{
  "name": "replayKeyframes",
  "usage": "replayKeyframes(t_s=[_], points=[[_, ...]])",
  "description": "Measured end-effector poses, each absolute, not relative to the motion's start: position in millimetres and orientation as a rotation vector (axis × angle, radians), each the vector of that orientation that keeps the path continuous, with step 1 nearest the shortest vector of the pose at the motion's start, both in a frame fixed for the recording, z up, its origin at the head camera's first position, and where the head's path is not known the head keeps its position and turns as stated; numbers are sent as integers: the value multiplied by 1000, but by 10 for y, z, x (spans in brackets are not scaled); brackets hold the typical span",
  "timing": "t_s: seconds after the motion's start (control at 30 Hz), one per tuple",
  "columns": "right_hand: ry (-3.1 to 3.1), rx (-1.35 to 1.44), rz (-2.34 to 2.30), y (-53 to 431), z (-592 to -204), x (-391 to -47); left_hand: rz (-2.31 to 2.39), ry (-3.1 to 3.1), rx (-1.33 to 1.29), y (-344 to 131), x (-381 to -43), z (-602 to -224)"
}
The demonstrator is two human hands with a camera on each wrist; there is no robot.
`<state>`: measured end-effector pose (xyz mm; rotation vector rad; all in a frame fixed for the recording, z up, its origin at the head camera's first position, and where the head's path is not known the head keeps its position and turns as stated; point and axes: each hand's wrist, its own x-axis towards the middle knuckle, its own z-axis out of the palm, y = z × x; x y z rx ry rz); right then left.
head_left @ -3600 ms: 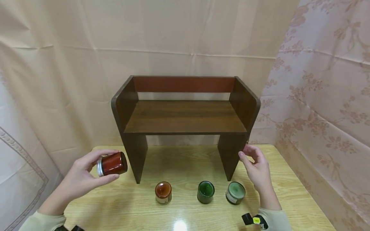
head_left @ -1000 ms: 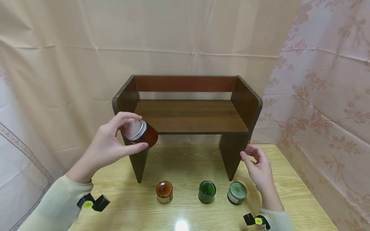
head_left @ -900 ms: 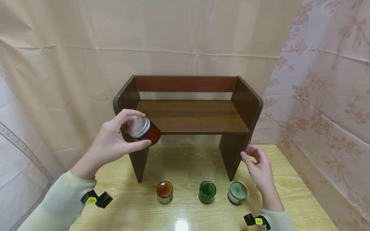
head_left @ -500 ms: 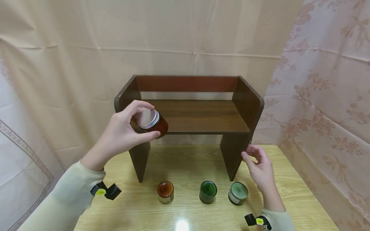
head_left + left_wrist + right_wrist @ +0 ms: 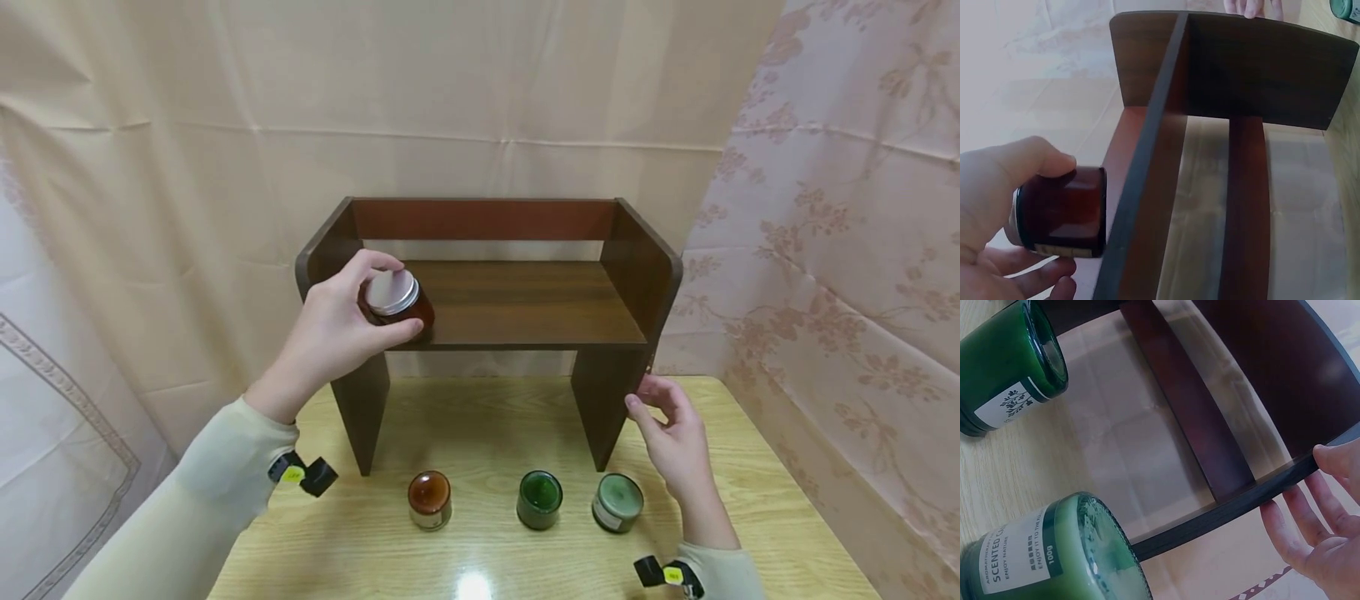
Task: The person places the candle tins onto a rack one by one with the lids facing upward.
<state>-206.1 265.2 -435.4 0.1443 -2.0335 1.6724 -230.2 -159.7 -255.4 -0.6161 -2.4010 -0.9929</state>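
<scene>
left hand [image 5: 339, 323] grasping a slightly tilted jar [image 5: 422, 313] — centre-left, at the front of the shelf [image 5: 517, 304]; right hand [image 5: 672, 437], unclenched, touching its right side.

Three views of a dark wooden shelf [image 5: 517, 304].
Head: from the front, forward and down, farthest off. Left wrist: close by the left hand [image 5: 341, 321], facing along the shelf to its right panel [image 5: 1260, 69] at 1 o'clock. Right wrist: near a pale green jar [image 5: 1066, 550] at 7 o'clock, facing in beneath the shelf. Both wrist views share that panel, the right hand [image 5: 1325, 534] and, through haze, probably the jar.
</scene>
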Motion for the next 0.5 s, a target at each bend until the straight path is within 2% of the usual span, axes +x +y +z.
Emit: replayKeyframes(t_s=[0.5], points=[[-2051, 133, 1681, 2664, -4355, -2065, -925, -2376, -427, -1461, -2501, -2560]])
